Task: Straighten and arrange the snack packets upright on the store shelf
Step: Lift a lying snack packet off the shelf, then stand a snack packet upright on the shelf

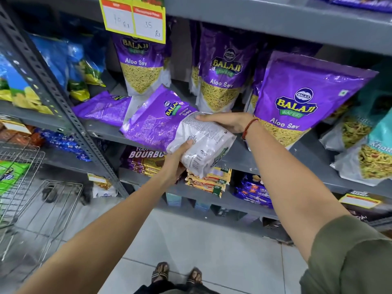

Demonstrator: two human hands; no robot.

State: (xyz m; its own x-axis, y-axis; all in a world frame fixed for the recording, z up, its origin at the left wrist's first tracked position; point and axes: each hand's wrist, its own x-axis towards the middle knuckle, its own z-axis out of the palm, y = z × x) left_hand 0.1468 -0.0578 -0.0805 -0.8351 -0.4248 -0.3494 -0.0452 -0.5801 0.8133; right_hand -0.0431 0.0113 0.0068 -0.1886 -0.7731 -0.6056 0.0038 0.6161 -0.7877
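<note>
- Purple-and-white foil packet [180, 132] is what my fingers grasp: the left hand [177, 161] cups its white lower end from beneath, thumb lying on the printed back, and the right hand [224, 122] clamps the upper edge of that same end.
- It lies tilted, back panel up, purple top resting on the shelf [110, 132] edge and white end hanging out past the shelf front towards me.
- I judge it light and soft; the film looks glossy and slippery, and the loose sev inside will shift and crush if I squeeze hard.
- Best hold, I think, is on the two side seams near the base, so I can swing the base down and stand it up.
- Just left, a second fallen packet [104, 108] lies flat on the shelf.
- Behind stand upright packets [222, 66], and to the right a large leaning packet [305, 98] tilts forward.
- Beyond that, a yellow price tag [133, 18] hangs above.
</note>
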